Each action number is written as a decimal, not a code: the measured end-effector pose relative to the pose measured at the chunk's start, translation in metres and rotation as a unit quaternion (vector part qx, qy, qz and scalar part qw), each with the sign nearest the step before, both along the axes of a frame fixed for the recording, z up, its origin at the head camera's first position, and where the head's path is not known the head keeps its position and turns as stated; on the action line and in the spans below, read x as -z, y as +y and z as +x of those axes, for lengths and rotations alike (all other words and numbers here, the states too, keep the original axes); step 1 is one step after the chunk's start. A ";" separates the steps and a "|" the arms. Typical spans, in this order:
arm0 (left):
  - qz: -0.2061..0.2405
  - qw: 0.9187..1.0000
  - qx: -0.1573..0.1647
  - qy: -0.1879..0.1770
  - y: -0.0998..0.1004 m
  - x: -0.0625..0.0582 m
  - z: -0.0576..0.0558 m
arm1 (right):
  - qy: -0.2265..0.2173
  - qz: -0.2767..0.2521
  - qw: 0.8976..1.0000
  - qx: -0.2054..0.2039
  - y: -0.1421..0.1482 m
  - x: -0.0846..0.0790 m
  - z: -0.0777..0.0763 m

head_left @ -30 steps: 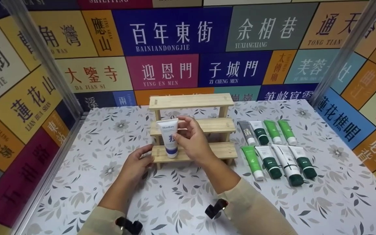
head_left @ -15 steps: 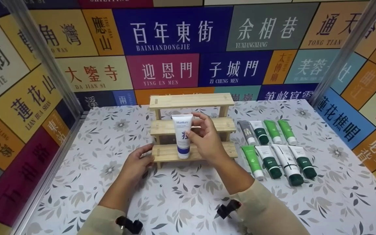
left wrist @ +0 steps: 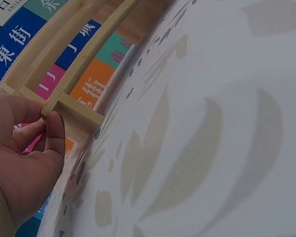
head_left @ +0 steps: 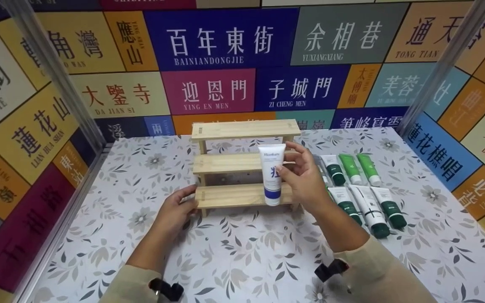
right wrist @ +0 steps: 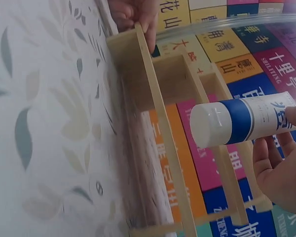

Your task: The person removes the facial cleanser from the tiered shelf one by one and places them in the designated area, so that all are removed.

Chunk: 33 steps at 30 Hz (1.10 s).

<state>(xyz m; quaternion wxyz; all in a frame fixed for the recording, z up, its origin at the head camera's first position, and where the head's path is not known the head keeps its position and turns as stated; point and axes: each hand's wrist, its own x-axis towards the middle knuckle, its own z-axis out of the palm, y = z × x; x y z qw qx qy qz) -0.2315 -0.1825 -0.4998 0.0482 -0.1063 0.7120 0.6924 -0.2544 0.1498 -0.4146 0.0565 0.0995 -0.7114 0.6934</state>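
My right hand [head_left: 310, 179] pinches a white squeeze tube [head_left: 272, 176] with a blue band and white cap. The tube is upright, cap down, before the right part of a three-step wooden stand [head_left: 230, 195]. In the right wrist view the tube's cap end [right wrist: 210, 124] is apart from the step boards. At the stand's left side, my left hand [head_left: 177, 212] holds the end of the lowest step. The left wrist view has the thumb and fingers of this hand [left wrist: 27, 158] at the corner of that board.
Right of the stand, several tubes lie in two rows, among them a green tube [head_left: 369, 168] and a white tube with a dark green cap [head_left: 371, 210]. A patterned cloth [head_left: 225, 256] covers the table. Printed panels [head_left: 221, 38] stand behind and at both sides.
My right hand has carried the white tube rightward along the front of the stand, from its left part to its right part. My left hand has stayed at the lowest step's left end.
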 end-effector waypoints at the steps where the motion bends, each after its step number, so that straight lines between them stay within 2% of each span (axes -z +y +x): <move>1: 0.001 1.000 -0.001 -0.001 0.000 0.000 0.000 | 0.000 0.002 1.000 0.002 0.005 0.000 0.001; 5: 0.002 1.000 -0.004 -0.009 0.001 -0.001 0.001 | -0.005 0.023 1.000 0.012 0.030 0.002 0.004; 12: -0.004 1.000 0.007 0.005 0.000 0.002 0.000 | -0.006 0.039 0.998 0.045 0.076 0.002 0.010; 17: -0.008 1.000 0.007 0.005 -0.001 0.001 0.000 | -0.025 0.062 0.996 0.068 0.108 0.006 0.013; 20: -0.010 1.000 0.008 -0.002 -0.001 0.000 0.001 | -0.040 0.058 0.994 0.080 0.125 0.008 0.016; 26: -0.013 1.000 0.006 -0.006 -0.001 0.000 0.000 | -0.055 0.008 0.993 0.100 0.160 0.007 0.021; 33: -0.005 1.000 0.001 -0.006 -0.001 0.000 0.000 | -0.133 -0.009 0.980 0.145 0.207 0.007 0.020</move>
